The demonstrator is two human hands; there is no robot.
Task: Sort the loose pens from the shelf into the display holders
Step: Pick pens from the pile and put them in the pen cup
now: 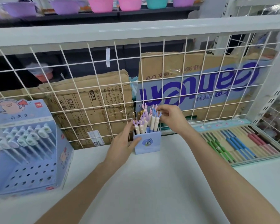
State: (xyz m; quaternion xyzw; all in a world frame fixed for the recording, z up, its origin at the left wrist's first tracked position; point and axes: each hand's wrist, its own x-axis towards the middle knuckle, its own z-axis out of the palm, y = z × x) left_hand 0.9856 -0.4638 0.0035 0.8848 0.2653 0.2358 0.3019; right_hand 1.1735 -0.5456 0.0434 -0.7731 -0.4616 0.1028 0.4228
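Observation:
A small blue pen holder (pixel 149 145) stands on the white shelf against the wire grid. Several white pens with pink, purple and blue antler tops (pixel 146 121) stand in it. My left hand (pixel 121 145) grips the holder's left side, thumb on its front. My right hand (pixel 170 118) pinches the top of a blue-antlered pen (pixel 156 122) at the holder's right. A larger blue display holder (pixel 29 151) at the left carries several animal-capped pens in its upper rows; its lower holes hold nothing.
A flat tray (pixel 242 143) of green, blue, pink and tan pens lies at the right. A white wire grid (pixel 103 88) backs the shelf, with cardboard boxes (pixel 192 84) behind it. The white shelf surface (pixel 152 183) stretches toward me. Coloured bowls (pixel 100 4) sit on an upper shelf.

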